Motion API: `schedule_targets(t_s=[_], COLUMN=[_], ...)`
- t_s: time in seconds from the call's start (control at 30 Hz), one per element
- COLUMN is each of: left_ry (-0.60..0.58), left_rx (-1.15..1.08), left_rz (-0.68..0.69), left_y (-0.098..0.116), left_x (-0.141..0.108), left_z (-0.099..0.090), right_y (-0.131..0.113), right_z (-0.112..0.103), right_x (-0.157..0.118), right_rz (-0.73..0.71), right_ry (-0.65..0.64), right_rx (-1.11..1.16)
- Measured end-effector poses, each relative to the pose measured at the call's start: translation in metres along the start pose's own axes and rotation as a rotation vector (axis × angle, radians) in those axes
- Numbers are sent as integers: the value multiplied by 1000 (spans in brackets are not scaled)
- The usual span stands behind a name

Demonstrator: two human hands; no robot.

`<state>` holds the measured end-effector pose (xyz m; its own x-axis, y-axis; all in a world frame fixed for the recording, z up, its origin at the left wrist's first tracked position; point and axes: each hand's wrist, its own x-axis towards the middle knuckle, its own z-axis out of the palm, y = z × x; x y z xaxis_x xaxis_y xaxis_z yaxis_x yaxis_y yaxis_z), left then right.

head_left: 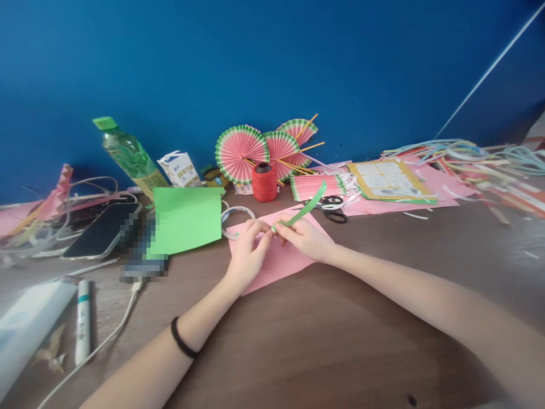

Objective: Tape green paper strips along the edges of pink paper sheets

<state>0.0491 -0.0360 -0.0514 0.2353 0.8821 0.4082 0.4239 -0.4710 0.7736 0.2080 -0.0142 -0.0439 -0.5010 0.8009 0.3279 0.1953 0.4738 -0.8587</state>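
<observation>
A narrow green strip (310, 205) rises up and to the right from between my two hands. My right hand (301, 237) pinches it near its lower end. My left hand (251, 245), with a black band on the wrist, has its fingertips closed on the strip's end, touching the right fingertips. Both hands are above a pink paper sheet (272, 266) lying on the table. Scissors with black handles (335, 211) lie just beyond my right hand. A green paper sheet (187, 221) is to the left of my left hand.
Behind the hands stand a red thread spool (264, 183) and pleated pink-and-green fans (241, 152). To the left are a green bottle (130, 156), a small carton (180, 169), a phone (102, 230), a marker (83, 321) and a cable. Paper strips (460, 152) are heaped at the right.
</observation>
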Motion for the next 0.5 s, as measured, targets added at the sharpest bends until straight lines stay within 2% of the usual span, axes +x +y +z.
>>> schedule_targets(t_s=[0.17, 0.5], left_ry=[-43, -15], left_rx=[-27, 119], left_rz=[-26, -20], left_y=[-2, -1], left_x=[1, -1], left_z=[0, 2], right_y=[0, 4], right_z=[0, 5], right_x=[-2, -2], right_rz=[-2, -81], right_ry=[-19, -26], right_rx=[-76, -168])
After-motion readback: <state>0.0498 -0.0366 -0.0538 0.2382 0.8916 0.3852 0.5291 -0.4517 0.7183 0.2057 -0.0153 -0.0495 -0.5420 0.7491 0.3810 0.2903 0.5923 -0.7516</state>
